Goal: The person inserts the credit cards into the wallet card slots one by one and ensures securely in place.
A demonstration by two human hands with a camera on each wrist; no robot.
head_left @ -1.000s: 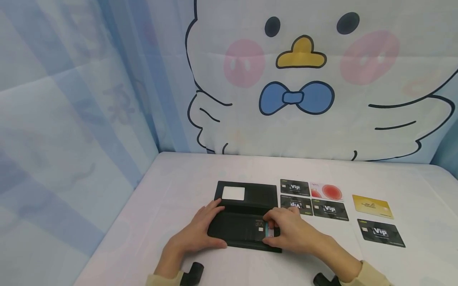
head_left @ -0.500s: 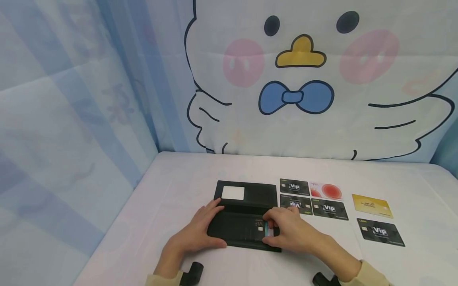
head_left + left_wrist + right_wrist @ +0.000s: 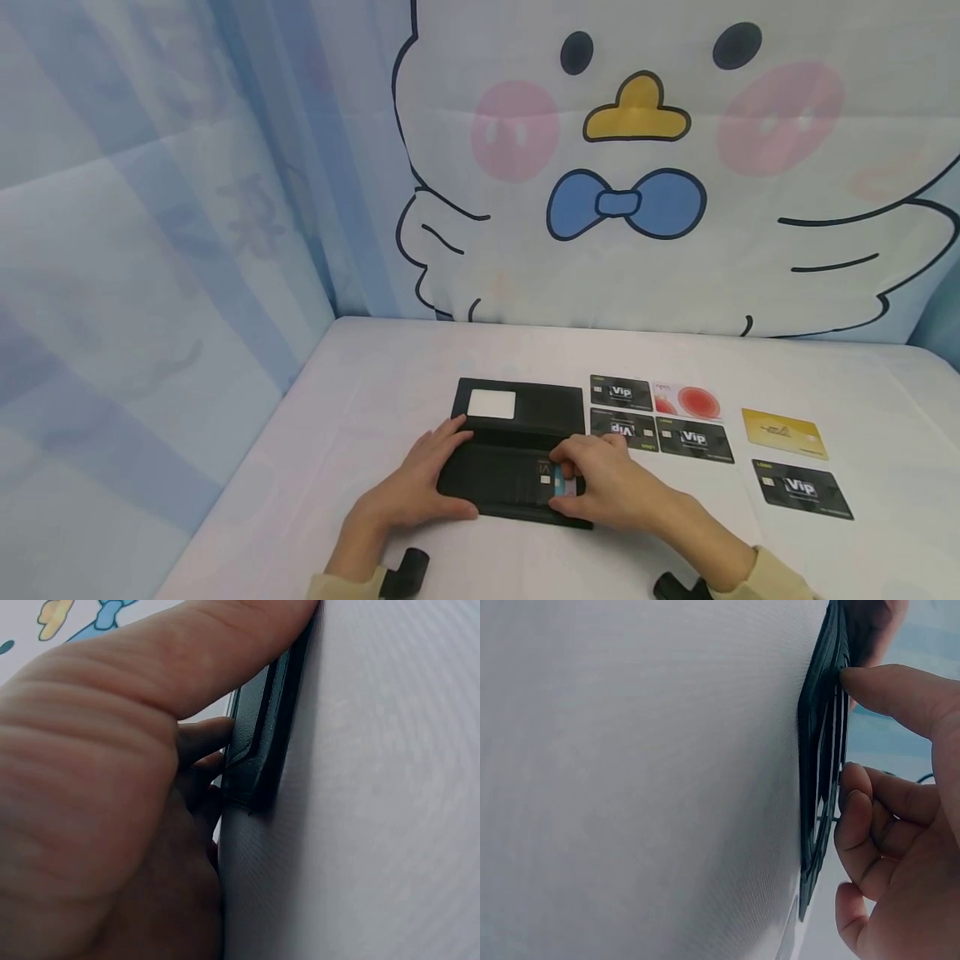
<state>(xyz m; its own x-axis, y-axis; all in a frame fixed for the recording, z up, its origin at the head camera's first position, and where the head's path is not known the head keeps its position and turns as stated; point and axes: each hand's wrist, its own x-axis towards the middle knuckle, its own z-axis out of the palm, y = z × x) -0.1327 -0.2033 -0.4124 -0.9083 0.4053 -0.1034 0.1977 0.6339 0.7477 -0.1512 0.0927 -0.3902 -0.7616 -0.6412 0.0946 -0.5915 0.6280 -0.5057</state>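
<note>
Head view: the black rectangular leather-like wallet (image 3: 487, 475) lies unfolded on the white cloth-covered table (image 3: 262, 517). The left hand (image 3: 420, 479), fingers extended, rests on its left end. The right hand (image 3: 611, 483) holds a narrow pinch on the black chip-bearing plastic card (image 3: 545, 480) in the wallet's near half; a blue-and-pink strip (image 3: 559, 482) shows beside the chip. To the right lie 4 black Vip cards (image 3: 802, 490), 1 pink-and-white card (image 3: 699, 403) and 1 gold card (image 3: 784, 433).

Left wrist view: the thumb lies along the wallet's near edge.

Right wrist view: thumb and forefinger contact the wallet's upper side; the card gripped is indistinct.
</note>
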